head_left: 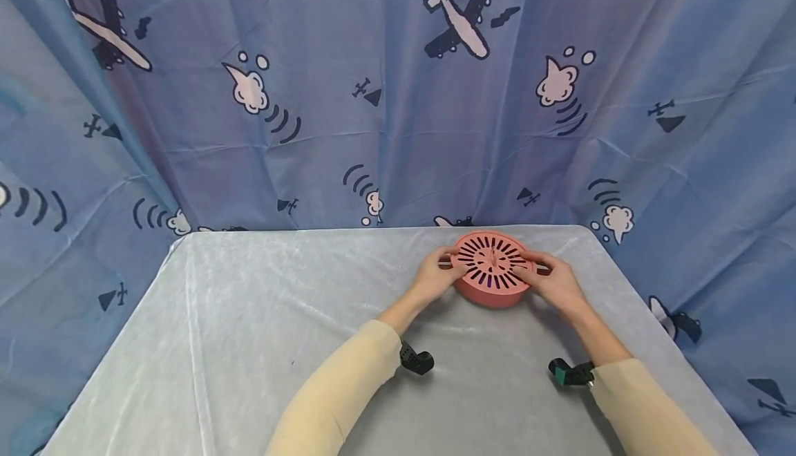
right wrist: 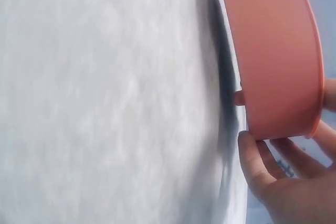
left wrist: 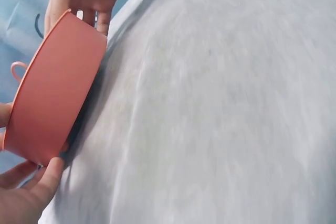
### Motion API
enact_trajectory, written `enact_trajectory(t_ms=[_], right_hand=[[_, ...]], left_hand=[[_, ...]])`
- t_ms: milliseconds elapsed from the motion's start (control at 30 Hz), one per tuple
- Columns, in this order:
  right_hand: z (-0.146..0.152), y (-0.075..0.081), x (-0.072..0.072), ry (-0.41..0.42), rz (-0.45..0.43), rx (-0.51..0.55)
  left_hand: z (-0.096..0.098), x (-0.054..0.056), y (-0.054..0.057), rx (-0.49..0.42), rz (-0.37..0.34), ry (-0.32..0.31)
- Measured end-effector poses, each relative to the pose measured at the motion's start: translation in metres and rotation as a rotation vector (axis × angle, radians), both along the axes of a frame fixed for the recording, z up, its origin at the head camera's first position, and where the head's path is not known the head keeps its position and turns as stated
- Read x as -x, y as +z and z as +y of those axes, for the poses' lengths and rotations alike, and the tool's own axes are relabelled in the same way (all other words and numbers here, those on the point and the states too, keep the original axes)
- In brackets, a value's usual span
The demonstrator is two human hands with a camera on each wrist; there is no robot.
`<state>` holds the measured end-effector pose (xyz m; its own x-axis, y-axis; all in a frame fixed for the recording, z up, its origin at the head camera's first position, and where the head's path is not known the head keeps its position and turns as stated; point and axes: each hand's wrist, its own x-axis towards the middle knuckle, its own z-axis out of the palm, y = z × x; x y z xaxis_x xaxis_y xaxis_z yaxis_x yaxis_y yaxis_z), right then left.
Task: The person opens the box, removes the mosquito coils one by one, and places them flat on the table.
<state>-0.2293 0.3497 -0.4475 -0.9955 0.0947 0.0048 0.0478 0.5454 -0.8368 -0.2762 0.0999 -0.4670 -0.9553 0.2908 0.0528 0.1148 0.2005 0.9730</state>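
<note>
A round coral-coloured mosquito coil holder [head_left: 493, 297] with a slotted lid [head_left: 479, 258] is near the far edge of the table, right of centre. My left hand [head_left: 433, 276] grips its left side and my right hand [head_left: 557, 287] its right side, thumbs on the lid and fingers around the wall. The left wrist view shows the holder's smooth side wall [left wrist: 58, 87] and a small loop [left wrist: 18, 70] standing up from the top. Fingertips of the right hand [right wrist: 299, 182] reach its lower edge, beside a small foot [right wrist: 239, 98]. Whether it touches the table cannot be told.
A pale grey cloth covers the table [head_left: 261, 318]. Behind and at both sides hangs a blue curtain [head_left: 323, 97] printed with airplanes and clouds. Black wrist devices [head_left: 417, 359] sit at both cuffs.
</note>
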Motion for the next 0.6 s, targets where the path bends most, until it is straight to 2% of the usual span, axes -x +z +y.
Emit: enact_trajectory(t_ms=[267, 467, 600], right_hand=[[-0.023, 0.008, -0.001, 0.033, 0.027, 0.033], [-0.044, 0.012, -0.002, 0.079, 0.070, 0.088], [-0.057, 0.015, -0.003, 0.091, 0.089, 0.084]], left_hand=[[-0.026, -0.002, 0.007, -0.046, -0.027, 0.015], [-0.051, -0.010, 0.015, -0.068, -0.031, 0.018], [-0.066, -0.014, 0.019, -0.055, -0.025, 0.023]])
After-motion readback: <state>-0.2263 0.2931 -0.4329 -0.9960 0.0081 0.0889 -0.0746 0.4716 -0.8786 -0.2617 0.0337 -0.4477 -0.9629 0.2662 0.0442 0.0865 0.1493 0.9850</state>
